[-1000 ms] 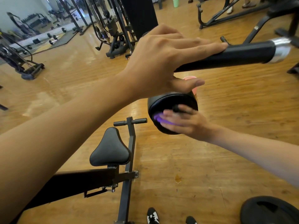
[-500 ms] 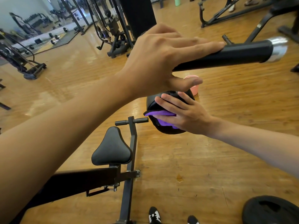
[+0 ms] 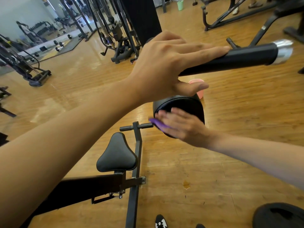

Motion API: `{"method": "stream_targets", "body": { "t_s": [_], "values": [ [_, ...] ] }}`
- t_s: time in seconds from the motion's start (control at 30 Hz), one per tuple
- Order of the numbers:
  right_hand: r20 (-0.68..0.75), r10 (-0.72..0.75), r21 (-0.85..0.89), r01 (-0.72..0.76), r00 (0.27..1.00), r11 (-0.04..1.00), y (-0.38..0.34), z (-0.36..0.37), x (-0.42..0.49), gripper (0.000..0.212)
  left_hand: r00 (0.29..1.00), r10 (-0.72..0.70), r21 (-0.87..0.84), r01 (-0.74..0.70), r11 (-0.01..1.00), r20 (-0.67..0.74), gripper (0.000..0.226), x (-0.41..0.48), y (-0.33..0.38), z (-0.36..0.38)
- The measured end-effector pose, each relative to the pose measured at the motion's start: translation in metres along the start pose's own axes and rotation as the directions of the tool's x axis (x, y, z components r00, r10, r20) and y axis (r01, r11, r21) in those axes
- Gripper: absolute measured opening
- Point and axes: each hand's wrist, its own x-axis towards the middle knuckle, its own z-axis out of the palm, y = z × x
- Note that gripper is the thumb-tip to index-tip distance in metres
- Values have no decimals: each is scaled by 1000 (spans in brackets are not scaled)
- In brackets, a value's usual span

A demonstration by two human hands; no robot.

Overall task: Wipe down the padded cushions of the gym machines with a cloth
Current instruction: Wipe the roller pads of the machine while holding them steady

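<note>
Now R hand (image 3: pixel 182 127), fingers flat, presses the purple cloth (image 3: pixel 158 125) vs. the round end face of the black roller pad (image 3: pixel 185 104), up & right of the seat (image 3: pixel 116 153). L hand (image 3: pixel 166 63) rests w/ straight fingers along the black bar (image 3: pixel 238 57), thumb underneath.

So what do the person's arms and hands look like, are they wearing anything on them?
The left forearm and right forearm are bare, with no sleeves in view. The left hand and right hand wear no gloves; no rings, watch or wristband can be seen.
</note>
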Motion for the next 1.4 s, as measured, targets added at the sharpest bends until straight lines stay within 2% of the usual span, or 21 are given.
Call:
{"method": "stream_targets", "body": {
  "t_s": [0.07, 0.13, 0.2, 0.3, 0.37, 0.4, 0.47, 0.53, 0.57, 0.63, 0.73, 0.8, 0.87, 0.93, 1.0, 1.03, 1.1, 1.17, 1.23, 1.3, 1.4],
  "values": [
    [207, -204, -52, 219, 957, 974, -13, 19, -37, 30, 1000, -3, -12, 3, 1000, 3, 67, 1, 1, 1],
    [298, -294, -12, 312, 908, 950, -16, 21, -46, 30, 1000, -6, -17, 6, 1000, 15, 67, 1, -1, 2],
    [195, -272, 73, 263, 942, 962, -9, 9, -22, 25, 1000, -4, -5, 4, 1000, 12, 67, 2, -4, 3],
    [-78, -31, 126, 40, 996, 991, 8, -16, 24, 25, 1000, 13, -15, -13, 1000, 5, 65, 0, -5, 5],
    [-138, 86, 152, -65, 987, 986, 12, -14, 23, 26, 1000, 20, -19, -20, 1000, -5, 65, -2, -2, 4],
    [-98, 56, 139, -42, 994, 989, 9, -9, 12, 26, 1000, 18, -22, -18, 1000, -7, 65, -2, 0, 2],
    [102, -199, 107, 188, 975, 976, 1, 7, -25, 26, 1000, 12, -26, -12, 1000, -13, 66, 0, 2, 1],
    [314, -401, 98, 390, 861, 915, -1, 14, -48, 23, 1000, 4, -21, -5, 1000, -8, 67, 0, 2, 1],
    [328, -395, 118, 378, 858, 918, 1, 12, -46, 20, 1000, 1, -14, -1, 1000, 1, 67, 1, 0, 1],
    [168, -267, 170, 239, 949, 956, 8, 1, -19, 17, 1000, 9, -8, -9, 1000, 1, 68, 1, -3, 4],
    [-109, 82, 210, -57, 991, 976, 22, -19, 33, 22, 1000, 20, -14, -21, 1000, -15, 67, 4, -3, 5],
    [-114, 73, 145, -56, 991, 988, 20, -11, 30, 25, 1000, 19, -15, -19, 1000, -19, 68, 3, -1, 5],
    [90, -141, 59, 136, 986, 989, 6, 7, -10, 24, 1000, 10, -27, -10, 1000, -13, 69, 4, -1, 3],
    [394, -324, 32, 339, 860, 940, -6, 22, -64, 26, 1000, 5, -25, -5, 1000, -7, 69, 3, -2, 3],
    [514, -331, 104, 325, 791, 940, -7, 24, -96, 27, 1000, 16, -28, -16, 999, -6, 67, 3, -3, 4],
    [482, -327, 123, 306, 813, 944, -7, 21, -97, 25, 1000, 19, -22, -19, 1000, -12, 67, 2, -3, 5],
    [259, -301, 216, 248, 918, 944, -8, 13, -82, 18, 1000, 23, -23, -23, 999, -20, 67, 5, -2, 7],
    [24, -130, 226, 121, 991, 967, -2, -6, -45, 22, 999, 41, -25, -41, 999, -34, 70, 7, -2, 7],
    [-119, 36, 155, -18, 992, 988, 17, -15, -19, 33, 998, 50, -24, -51, 998, -37, 70, 6, -3, 7],
    [-71, -11, 80, 16, 997, 997, 31, -9, -26, 34, 998, 47, -37, -48, 998, -34, 69, 5, -2, 6],
    [178, -280, 84, 269, 943, 959, 28, 4, -68, 28, 1000, 23, -57, -24, 998, -17, 70, 5, -1, 5]
  ]
}}
